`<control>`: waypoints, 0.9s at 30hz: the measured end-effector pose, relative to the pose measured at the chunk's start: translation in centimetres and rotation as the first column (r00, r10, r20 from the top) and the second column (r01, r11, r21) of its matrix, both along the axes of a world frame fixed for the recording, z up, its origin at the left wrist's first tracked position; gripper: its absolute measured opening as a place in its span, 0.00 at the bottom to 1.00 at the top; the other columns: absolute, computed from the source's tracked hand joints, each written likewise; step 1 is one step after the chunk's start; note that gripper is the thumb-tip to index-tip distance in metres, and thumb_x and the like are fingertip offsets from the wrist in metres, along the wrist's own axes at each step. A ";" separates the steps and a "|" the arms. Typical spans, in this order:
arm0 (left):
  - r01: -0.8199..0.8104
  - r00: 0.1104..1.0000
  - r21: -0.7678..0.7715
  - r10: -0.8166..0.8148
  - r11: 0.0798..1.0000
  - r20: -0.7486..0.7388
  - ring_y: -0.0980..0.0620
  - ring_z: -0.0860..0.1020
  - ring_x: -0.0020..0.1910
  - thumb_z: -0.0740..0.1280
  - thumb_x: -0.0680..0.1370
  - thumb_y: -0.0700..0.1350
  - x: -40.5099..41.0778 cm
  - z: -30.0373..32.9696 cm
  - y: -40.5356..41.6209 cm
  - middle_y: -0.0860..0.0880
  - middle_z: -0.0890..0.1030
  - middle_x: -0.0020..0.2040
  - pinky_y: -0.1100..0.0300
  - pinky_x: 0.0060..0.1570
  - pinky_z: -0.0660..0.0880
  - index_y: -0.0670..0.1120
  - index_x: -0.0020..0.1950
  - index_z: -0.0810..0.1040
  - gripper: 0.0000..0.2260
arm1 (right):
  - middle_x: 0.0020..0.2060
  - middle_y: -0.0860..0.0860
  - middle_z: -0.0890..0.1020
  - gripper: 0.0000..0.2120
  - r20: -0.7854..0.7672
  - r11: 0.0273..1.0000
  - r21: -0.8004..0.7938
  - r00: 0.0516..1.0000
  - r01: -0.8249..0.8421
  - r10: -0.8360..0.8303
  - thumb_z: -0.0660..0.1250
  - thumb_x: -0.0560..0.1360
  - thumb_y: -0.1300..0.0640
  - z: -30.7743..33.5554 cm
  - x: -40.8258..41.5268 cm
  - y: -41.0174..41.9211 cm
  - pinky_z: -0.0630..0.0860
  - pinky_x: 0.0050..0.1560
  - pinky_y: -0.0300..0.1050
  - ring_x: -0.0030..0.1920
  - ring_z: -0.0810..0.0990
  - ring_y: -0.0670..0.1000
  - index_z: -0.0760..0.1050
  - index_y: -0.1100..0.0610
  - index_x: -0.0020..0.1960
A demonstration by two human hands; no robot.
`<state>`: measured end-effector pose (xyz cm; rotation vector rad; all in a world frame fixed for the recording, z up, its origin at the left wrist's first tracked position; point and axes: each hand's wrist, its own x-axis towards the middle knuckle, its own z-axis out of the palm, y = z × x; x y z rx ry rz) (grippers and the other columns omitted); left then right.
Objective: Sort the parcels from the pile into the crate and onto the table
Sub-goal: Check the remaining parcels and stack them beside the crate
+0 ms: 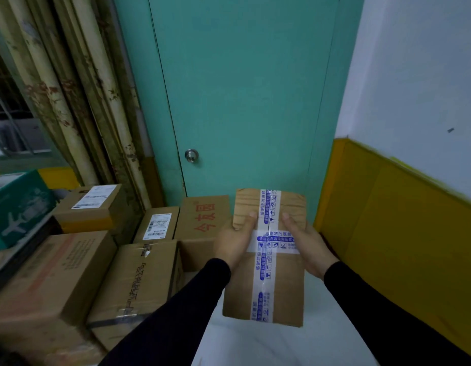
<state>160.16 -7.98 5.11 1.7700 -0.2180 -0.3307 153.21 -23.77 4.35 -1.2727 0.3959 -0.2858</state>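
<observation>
I hold a flat brown cardboard parcel (284,289) crossed by white tape with blue print, in front of me above a white surface (268,344). My left hand (235,240) grips its left edge with the thumb on top. My right hand (307,241) grips the right edge the same way. The pile of brown cartons (139,281) lies to the left, among them a box with red characters (202,220) and small boxes with white labels (156,225). No crate is in view.
A teal door (242,101) with a round metal knob (191,155) stands straight ahead. A white wall with a yellow lower band (400,220) runs along the right. Stained pipes (78,101) rise at the left, beside a green printed box (18,207).
</observation>
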 end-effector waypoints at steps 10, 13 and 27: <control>0.014 0.999 -0.069 -0.017 0.997 -0.045 0.54 0.85 0.48 0.67 0.77 0.64 0.2 0.8 0.0 0.56 0.87 0.44 0.50 0.60 0.79 0.55 0.51 0.82 0.15 | 0.50 0.51 0.88 0.16 -0.030 0.992 -0.121 0.999 -0.022 0.018 0.60 0.83 0.43 1.6 -0.1 -0.7 0.81 0.56 0.52 0.51 0.87 0.52 0.79 0.51 0.61; 0.019 0.982 -0.221 -0.060 0.975 -0.178 0.48 0.86 0.52 0.72 0.72 0.67 1.4 1.5 1.1 0.50 0.88 0.50 0.45 0.62 0.78 0.50 0.59 0.82 0.26 | 0.56 0.54 0.85 0.18 -0.089 0.977 -0.215 0.996 -0.009 -0.010 0.56 0.86 0.47 1.5 0.0 -1.8 0.79 0.55 0.41 0.52 0.84 0.48 0.80 0.56 0.60; -0.096 0.993 -0.121 0.087 0.988 -0.077 0.49 0.81 0.53 0.64 0.82 0.58 3.1 2.2 4.0 0.45 0.80 0.64 0.56 0.52 0.78 0.50 0.72 0.68 0.22 | 0.68 0.47 0.74 0.39 -0.228 0.986 -0.102 0.968 -0.135 0.108 0.65 0.74 0.30 -0.2 1.3 -2.0 0.68 0.62 0.45 0.61 0.76 0.46 0.62 0.50 0.77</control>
